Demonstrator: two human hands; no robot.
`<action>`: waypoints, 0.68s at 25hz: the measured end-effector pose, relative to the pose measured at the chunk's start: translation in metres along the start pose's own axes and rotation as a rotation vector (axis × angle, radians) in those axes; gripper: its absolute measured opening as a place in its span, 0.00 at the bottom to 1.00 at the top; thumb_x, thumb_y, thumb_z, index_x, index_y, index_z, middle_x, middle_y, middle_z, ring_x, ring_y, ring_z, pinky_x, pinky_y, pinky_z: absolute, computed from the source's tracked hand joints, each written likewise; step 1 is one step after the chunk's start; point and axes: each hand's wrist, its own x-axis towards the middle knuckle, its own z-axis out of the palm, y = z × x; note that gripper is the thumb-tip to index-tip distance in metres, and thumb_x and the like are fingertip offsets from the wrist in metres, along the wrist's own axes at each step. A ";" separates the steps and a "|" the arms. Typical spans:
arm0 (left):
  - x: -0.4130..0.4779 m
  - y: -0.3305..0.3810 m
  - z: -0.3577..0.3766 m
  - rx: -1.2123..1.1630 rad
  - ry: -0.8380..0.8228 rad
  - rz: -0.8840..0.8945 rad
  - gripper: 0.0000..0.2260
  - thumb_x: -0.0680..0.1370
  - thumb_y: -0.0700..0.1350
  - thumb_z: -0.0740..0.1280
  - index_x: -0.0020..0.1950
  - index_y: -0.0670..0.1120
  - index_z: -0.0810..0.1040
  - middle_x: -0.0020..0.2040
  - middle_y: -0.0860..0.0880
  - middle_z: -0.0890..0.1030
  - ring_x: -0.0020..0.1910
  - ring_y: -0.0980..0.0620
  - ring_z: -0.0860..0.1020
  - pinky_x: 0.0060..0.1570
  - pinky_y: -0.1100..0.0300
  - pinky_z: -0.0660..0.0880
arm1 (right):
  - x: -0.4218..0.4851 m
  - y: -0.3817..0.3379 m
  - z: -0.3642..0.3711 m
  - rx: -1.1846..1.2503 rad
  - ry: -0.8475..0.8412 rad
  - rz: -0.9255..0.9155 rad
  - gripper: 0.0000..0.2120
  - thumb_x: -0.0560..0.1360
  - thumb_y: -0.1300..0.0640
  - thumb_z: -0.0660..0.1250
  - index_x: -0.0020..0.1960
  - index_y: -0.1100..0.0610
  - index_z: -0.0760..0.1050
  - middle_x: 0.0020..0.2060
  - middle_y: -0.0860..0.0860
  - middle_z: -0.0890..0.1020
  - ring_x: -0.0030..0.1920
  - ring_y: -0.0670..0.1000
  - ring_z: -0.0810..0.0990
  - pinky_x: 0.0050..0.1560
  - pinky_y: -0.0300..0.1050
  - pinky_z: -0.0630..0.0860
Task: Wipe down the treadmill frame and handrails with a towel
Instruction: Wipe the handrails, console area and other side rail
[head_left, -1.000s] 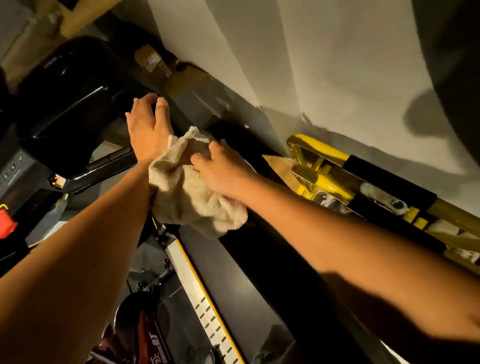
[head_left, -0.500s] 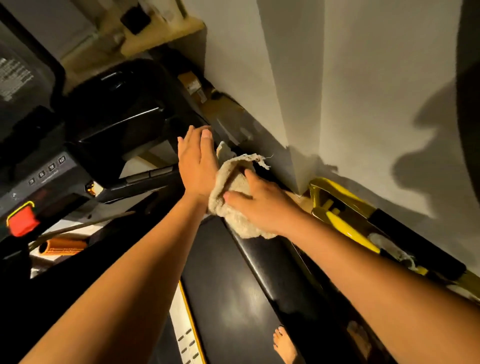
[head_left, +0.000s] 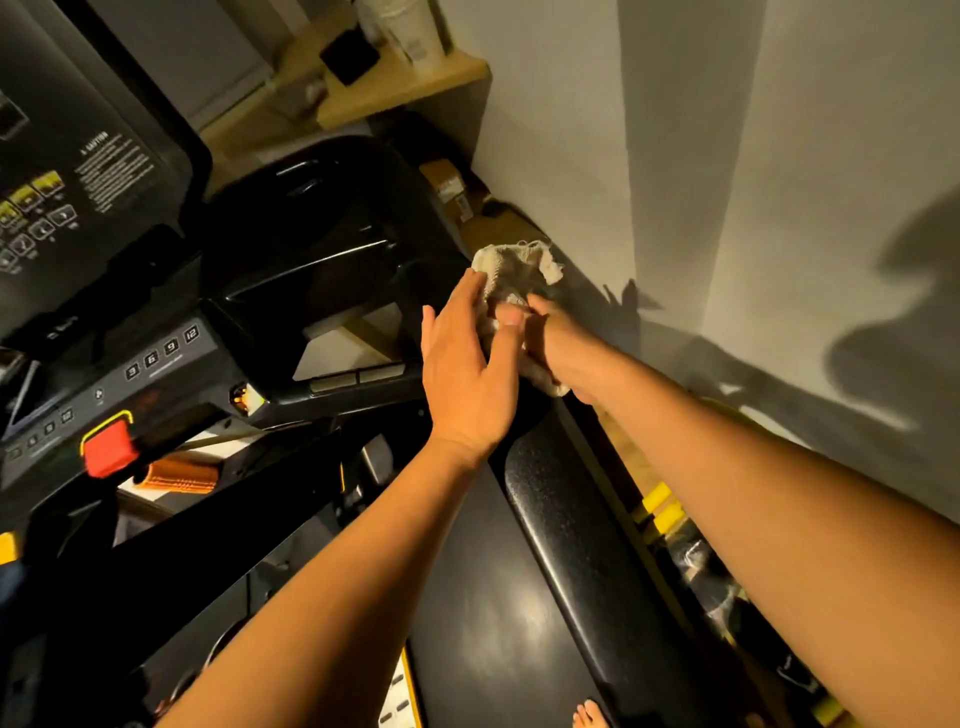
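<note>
now l hand (head_left: 470, 374), r hand (head_left: 558, 345) & towel (head_left: 519, 265) farther up handrail (head_left: 571, 519)

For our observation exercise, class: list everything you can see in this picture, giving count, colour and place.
towel: one, cream, handrail's far end, by the wall
handrail: one, black, right side
console: one, black, upper left
stop tab: one, red, console's lower left
ribbed roll: one, orange, below the console
shelf: one, pale wood, top centre
cardboard box: one, brown, against the wall
foot: one, bare, bottom edge
left hand: one, fingers straight, touching the towel
right hand: one, gripping the towel
</note>
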 end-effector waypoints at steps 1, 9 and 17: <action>0.000 0.001 0.000 0.000 -0.001 -0.001 0.30 0.76 0.62 0.51 0.75 0.50 0.64 0.75 0.52 0.67 0.74 0.61 0.57 0.77 0.55 0.44 | 0.008 0.002 -0.004 0.050 -0.014 0.001 0.14 0.82 0.59 0.55 0.67 0.55 0.70 0.59 0.53 0.78 0.52 0.49 0.76 0.49 0.38 0.78; 0.004 0.004 0.002 0.174 0.010 0.014 0.25 0.78 0.57 0.58 0.73 0.47 0.68 0.73 0.49 0.69 0.74 0.53 0.62 0.77 0.53 0.46 | -0.058 0.053 -0.023 0.154 0.026 0.141 0.18 0.82 0.44 0.54 0.43 0.53 0.75 0.29 0.44 0.82 0.30 0.39 0.79 0.29 0.31 0.73; 0.009 -0.002 0.004 0.233 0.006 0.018 0.25 0.78 0.58 0.55 0.69 0.45 0.72 0.70 0.47 0.73 0.74 0.49 0.65 0.77 0.51 0.49 | -0.192 0.098 -0.034 0.132 -0.038 0.384 0.24 0.74 0.33 0.58 0.62 0.47 0.72 0.58 0.44 0.76 0.68 0.53 0.70 0.68 0.44 0.62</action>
